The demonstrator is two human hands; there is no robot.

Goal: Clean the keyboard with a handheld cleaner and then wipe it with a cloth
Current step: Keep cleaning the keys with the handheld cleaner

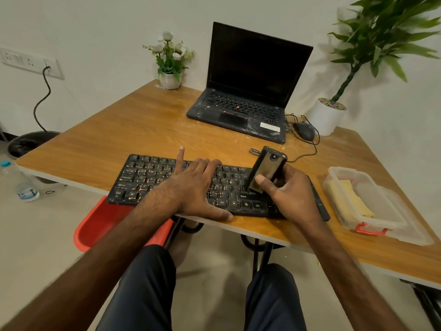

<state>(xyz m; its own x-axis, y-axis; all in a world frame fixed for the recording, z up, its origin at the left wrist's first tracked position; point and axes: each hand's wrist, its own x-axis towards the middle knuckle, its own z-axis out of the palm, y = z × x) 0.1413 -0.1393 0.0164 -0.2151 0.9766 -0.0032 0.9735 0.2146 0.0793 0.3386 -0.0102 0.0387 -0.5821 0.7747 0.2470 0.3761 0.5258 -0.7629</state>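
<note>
Running the handheld cleaner [265,170] over the keyboard [143,177] — right hand [291,194] grips it, nozzle on keys; left hand [195,187] flat w/ fingers spread, steadying. Yellow cloth [350,199] in tub [393,225] right of right hand — wipe not yet done.

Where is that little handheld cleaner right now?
Head view: the right hand holds the handheld cleaner over the right part of the keyboard, left of the clear box.

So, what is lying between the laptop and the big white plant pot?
In the head view, a black mouse and its tangled cable lie there on the table.
</note>
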